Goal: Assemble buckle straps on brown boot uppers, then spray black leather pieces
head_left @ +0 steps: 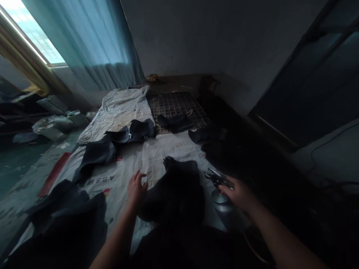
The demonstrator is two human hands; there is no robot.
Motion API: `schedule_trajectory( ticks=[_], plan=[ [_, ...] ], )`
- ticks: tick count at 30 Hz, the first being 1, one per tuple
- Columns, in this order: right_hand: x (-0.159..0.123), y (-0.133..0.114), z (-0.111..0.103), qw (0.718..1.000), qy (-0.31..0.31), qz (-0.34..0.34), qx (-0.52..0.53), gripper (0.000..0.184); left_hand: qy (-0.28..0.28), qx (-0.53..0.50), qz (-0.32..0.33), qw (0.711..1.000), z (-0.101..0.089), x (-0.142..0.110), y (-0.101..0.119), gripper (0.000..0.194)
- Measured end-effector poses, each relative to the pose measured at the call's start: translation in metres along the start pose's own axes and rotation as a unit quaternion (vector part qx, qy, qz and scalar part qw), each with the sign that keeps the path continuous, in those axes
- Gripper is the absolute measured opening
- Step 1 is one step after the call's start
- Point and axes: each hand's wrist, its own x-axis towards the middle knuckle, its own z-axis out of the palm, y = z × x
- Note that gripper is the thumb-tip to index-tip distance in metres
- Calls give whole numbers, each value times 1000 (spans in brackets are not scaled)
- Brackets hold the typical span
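Observation:
My right hand [235, 192] is wrapped round the grip of a spray gun [215, 176], whose metal cup [221, 209] hangs below it. The nozzle end points left, toward a stack of black sheet pieces [179, 186] in front of me. Just left of that stack is my left hand [137, 188], its fingers apart and slightly curled, with nothing in them. Whether it touches the stack's edge I cannot tell. Both stack and hands are over a pale printed sheet [151, 149].
More black pieces [95, 157] lie along the left, with a pile [70, 220] at near left and others [176, 121] farther back. Behind are a wire grid [179, 102] and a crumpled white sheet [117, 108]. A blue curtain [92, 41] hangs by the window. The right side is dark.

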Motion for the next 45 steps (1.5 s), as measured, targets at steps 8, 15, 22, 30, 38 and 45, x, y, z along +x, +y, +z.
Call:
schedule_trajectory(
  ticks=[8, 15, 22, 30, 38, 45],
  plan=[
    [-65, 16, -9, 989, -138, -17, 42, 27, 18, -17, -40, 999, -26, -46, -33, 26],
    [-81, 23, -8, 983, -170, -50, 42, 33, 34, -27, -68, 997, -38, -85, -42, 26],
    [-60, -14, 12, 969, -193, -152, -24, 41, 138, -28, -99, 985, -68, -126, -53, 21],
    [-48, -72, 60, 927, -269, -258, -44, 38, 202, -5, -158, 967, -81, -176, -78, 21],
    [-37, -74, 49, 956, -207, -200, -55, 39, 128, -51, -127, 982, -68, -175, -56, 19],
    [-21, -57, 25, 987, -70, -133, -65, 36, -143, -61, 277, 948, -26, -128, 40, 18]
  ],
)
